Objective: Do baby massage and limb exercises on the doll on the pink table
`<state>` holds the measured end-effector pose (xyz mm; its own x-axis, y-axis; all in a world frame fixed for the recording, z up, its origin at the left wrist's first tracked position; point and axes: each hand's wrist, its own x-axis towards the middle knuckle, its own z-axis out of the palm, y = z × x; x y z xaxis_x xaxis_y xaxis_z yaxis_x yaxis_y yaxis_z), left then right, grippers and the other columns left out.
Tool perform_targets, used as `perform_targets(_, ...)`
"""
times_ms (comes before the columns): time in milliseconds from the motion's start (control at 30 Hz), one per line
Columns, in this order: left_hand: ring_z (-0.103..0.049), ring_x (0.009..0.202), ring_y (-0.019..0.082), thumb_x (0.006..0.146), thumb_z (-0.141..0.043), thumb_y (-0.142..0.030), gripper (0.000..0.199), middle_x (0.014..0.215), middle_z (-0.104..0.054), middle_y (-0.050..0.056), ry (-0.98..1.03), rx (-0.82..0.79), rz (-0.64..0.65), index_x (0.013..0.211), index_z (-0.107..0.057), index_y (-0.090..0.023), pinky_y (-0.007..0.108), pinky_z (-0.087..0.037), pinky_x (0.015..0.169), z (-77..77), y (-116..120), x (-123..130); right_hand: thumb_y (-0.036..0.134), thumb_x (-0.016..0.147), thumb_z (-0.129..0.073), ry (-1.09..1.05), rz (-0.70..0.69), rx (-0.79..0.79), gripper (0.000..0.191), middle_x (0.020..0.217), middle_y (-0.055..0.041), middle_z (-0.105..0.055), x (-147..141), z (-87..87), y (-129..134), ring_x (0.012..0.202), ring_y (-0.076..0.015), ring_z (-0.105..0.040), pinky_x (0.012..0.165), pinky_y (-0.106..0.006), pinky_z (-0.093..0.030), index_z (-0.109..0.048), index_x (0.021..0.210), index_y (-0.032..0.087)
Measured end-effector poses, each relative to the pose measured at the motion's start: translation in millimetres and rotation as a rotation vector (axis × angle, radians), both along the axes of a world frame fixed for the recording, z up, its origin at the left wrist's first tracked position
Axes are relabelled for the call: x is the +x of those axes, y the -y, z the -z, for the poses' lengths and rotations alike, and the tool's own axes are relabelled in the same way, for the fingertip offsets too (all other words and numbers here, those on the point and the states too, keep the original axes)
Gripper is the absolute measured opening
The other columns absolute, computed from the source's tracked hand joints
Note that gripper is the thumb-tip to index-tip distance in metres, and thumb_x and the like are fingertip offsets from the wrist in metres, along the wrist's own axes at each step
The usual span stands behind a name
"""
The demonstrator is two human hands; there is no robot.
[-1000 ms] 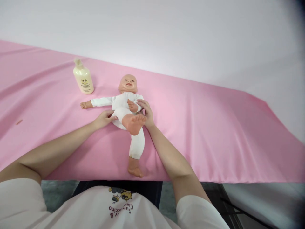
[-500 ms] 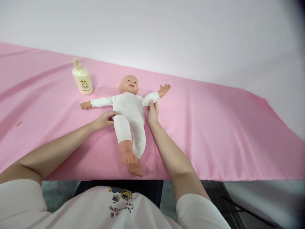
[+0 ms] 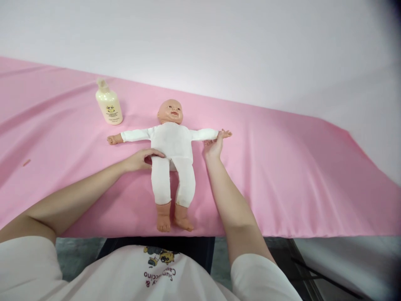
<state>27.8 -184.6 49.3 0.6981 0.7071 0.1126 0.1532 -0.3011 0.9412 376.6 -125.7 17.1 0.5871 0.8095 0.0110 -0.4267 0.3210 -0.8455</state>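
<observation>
A baby doll (image 3: 173,140) in a white cloth body lies face up, its arms spread and its legs pointing toward me. My left hand (image 3: 139,160) rests at the doll's hip on the left, fingers stretched over the top of the thigh and thumb apart at its side. With its fingers closed around the doll's wrist on the right, my right hand (image 3: 214,147) partly covers that forearm. The doll's other arm lies untouched on the cloth.
A cream pump bottle (image 3: 109,104) stands upright beyond the doll's arm on the left. Pink cloth (image 3: 282,175) covers the table, creased in places. A small brownish strip (image 3: 26,162) lies far left. Behind the table rises a pale wall (image 3: 200,46).
My right hand has slid outward along the doll's arm to the wrist, and that arm now lies lower and straighter. The doll's legs, crossed before, are now side by side. My left fingers reach further over the hip.
</observation>
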Motion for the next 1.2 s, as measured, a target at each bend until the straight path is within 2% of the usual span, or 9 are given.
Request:
perform_targets(200, -0.067, 0.123, 0.03, 0.076, -0.08, -0.026, 0.046, 0.134, -0.071, 0.009, 0.042, -0.069, -0.011, 0.121, -0.074, -0.024, 0.044, -0.056, 0.103, 4.6, -1, 0, 0.056, 0.094, -0.052, -0.065, 0.054, 0.008, 0.049, 0.152, -0.0052, -0.057, 15, -1.5, -5, 0.119, -0.0184, -0.069, 0.094, -0.039, -0.059, -0.057, 0.138, 0.035)
perform_targets(333, -0.07, 0.112, 0.028, 0.08, -0.075, -0.036, 0.033, 0.122, -0.075, 0.011, 0.069, -0.064, -0.196, 0.109, -0.076, -0.02, 0.047, -0.054, 0.102, 8.9, -4, 0, 0.055, 0.097, -0.045, -0.075, 0.043, -0.013, 0.048, 0.15, -0.0038, -0.058, 15, -0.8, -6, 0.123, -0.0178, -0.067, 0.102, -0.042, -0.055, -0.056, 0.139, 0.035)
perform_targets(467, -0.069, 0.097, 0.025, 0.074, -0.076, -0.042, 0.036, 0.108, -0.074, 0.01, 0.064, -0.076, -0.344, 0.1, -0.073, -0.018, 0.046, -0.054, 0.097, 11.8, -8, 0, 0.055, 0.098, -0.036, -0.081, 0.041, -0.025, 0.048, 0.148, -0.0023, -0.058, 16, 1.2, -7, 0.124, -0.0171, -0.066, 0.101, -0.041, -0.055, -0.055, 0.139, 0.037)
perform_targets(567, -0.067, 0.094, 0.024, 0.075, -0.074, -0.046, 0.034, 0.106, -0.07, 0.009, -0.013, 0.034, -0.412, 0.096, -0.071, -0.018, 0.045, -0.055, 0.095, 9.2, -7, -1, 0.057, 0.097, -0.037, -0.089, 0.04, -0.018, 0.047, 0.142, -0.0036, -0.06, 18, 3.0, -9, 0.118, -0.0172, -0.067, 0.095, -0.038, -0.057, -0.057, 0.133, 0.034)
perform_targets(667, -0.065, 0.1, 0.028, 0.077, -0.072, -0.05, 0.034, 0.105, -0.07, 0.008, -0.113, 0.187, -0.471, 0.093, -0.069, -0.02, 0.048, -0.052, 0.1, 4.8, -6, -2, 0.052, 0.092, -0.053, -0.111, 0.044, -0.034, 0.039, 0.13, -0.0031, -0.065, 20, 4.3, -10, 0.105, -0.0141, -0.069, 0.089, -0.032, -0.058, -0.058, 0.123, 0.03)
perform_targets(733, -0.065, 0.109, 0.03, 0.078, -0.07, -0.049, 0.034, 0.109, -0.072, 0.009, -0.133, 0.24, -0.473, 0.095, -0.067, -0.02, 0.05, -0.049, 0.107, 3.2, -7, -4, 0.045, 0.088, -0.062, -0.125, 0.052, -0.047, 0.033, 0.119, -0.0015, -0.067, 21, 4.2, -11, 0.096, -0.0119, -0.069, 0.086, -0.029, -0.059, -0.058, 0.116, 0.027)
perform_targets(833, -0.064, 0.119, 0.03, 0.083, -0.061, -0.041, 0.029, 0.118, -0.071, 0.011, -0.119, 0.259, -0.453, 0.101, -0.065, -0.02, 0.05, -0.046, 0.114, 4.6, -10, -7, 0.046, 0.092, -0.058, -0.164, 0.068, -0.026, 0.026, 0.106, -0.0003, -0.066, 21, 2.1, -12, 0.089, -0.0119, -0.069, 0.081, -0.029, -0.061, -0.06, 0.11, 0.027)
perform_targets(1033, -0.064, 0.123, 0.031, 0.088, -0.053, -0.038, 0.031, 0.126, -0.071, 0.012, -0.268, 0.321, -0.553, 0.109, -0.066, -0.02, 0.052, -0.046, 0.115, 13.4, -17, -12, 0.056, 0.1, -0.04, -0.21, 0.117, -0.012, 0.035, 0.112, 0.0005, -0.066, 19, -2.5, -14, 0.089, -0.0119, -0.069, 0.075, -0.029, -0.061, -0.059, 0.103, 0.027)
perform_targets(1200, -0.058, 0.134, 0.036, 0.094, -0.049, -0.044, 0.052, 0.142, -0.063, 0.019, -0.337, 0.312, -0.625, 0.134, -0.057, -0.012, 0.055, -0.043, 0.118, 16.1, -19, -14, 0.037, 0.086, -0.069, -0.084, 0.038, -0.027, 0.023, 0.101, 0.0001, -0.068, 13, -0.7, -12, 0.087, -0.0124, -0.067, 0.078, -0.027, -0.058, -0.062, 0.104, 0.024)
